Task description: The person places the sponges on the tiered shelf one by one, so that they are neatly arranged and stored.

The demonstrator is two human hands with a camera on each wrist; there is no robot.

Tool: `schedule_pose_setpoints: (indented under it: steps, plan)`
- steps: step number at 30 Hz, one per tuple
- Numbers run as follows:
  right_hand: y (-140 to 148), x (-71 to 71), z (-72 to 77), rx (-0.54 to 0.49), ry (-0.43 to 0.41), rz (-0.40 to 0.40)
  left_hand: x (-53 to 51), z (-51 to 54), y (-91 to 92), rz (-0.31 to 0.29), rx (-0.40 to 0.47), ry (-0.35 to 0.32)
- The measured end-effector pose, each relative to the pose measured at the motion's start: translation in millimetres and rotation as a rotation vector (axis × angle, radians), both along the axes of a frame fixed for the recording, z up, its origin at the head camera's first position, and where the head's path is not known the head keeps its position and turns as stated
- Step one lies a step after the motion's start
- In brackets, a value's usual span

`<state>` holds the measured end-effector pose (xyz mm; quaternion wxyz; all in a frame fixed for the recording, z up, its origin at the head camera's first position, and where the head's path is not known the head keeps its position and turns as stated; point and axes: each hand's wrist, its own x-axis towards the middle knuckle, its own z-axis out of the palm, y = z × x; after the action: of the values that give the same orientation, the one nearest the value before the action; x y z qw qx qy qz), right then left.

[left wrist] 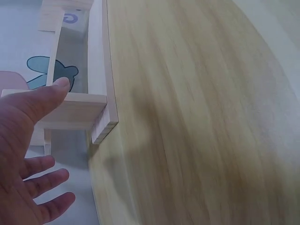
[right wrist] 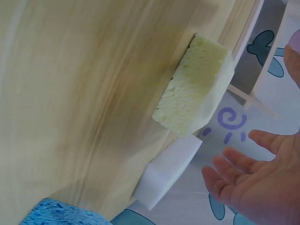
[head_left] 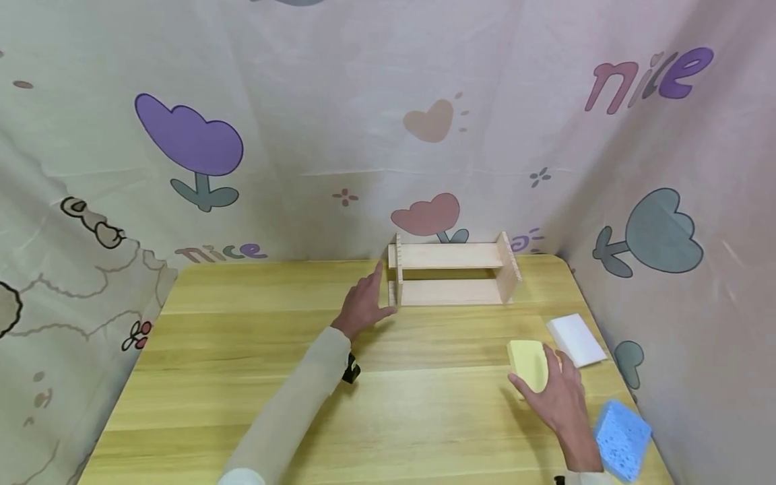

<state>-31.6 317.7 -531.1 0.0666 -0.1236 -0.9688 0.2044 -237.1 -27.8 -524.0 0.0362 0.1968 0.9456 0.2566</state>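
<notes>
Right hand [head_left: 556,391]: fingers and thumb parted in a loose curve, nothing gripped. From my head view they straddle the near right corner of the pale yellow sponge block [head_left: 526,360]; the right wrist view puts the sponge just beyond the fingertips, apparently apart. Sponge lies ahead and slightly left of that palm, long axis running roughly away from me. Right is clearly the nearer hand.

Left hand [head_left: 364,303]: thumb and fingers spread wide, holding nothing I can see, at the left end of the two-tier wooden rack [head_left: 451,292]. Thumb contact with its end panel: cannot tell. Rack's long axis runs left to right along the back of the wood-grain tabletop [head_left: 242,357].

Farther out: white block [head_left: 577,340] beyond the right fingers, blue sponge [head_left: 623,439] beside the right wrist.
</notes>
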Motion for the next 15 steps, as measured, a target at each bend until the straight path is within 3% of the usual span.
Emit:
schedule_pose_setpoints:
  steps: [15]
  plan:
    - [2,11.3,-10.5,-0.014,-0.054,-0.040,-13.7,0.4,25.1,0.005,-0.074,-0.032]
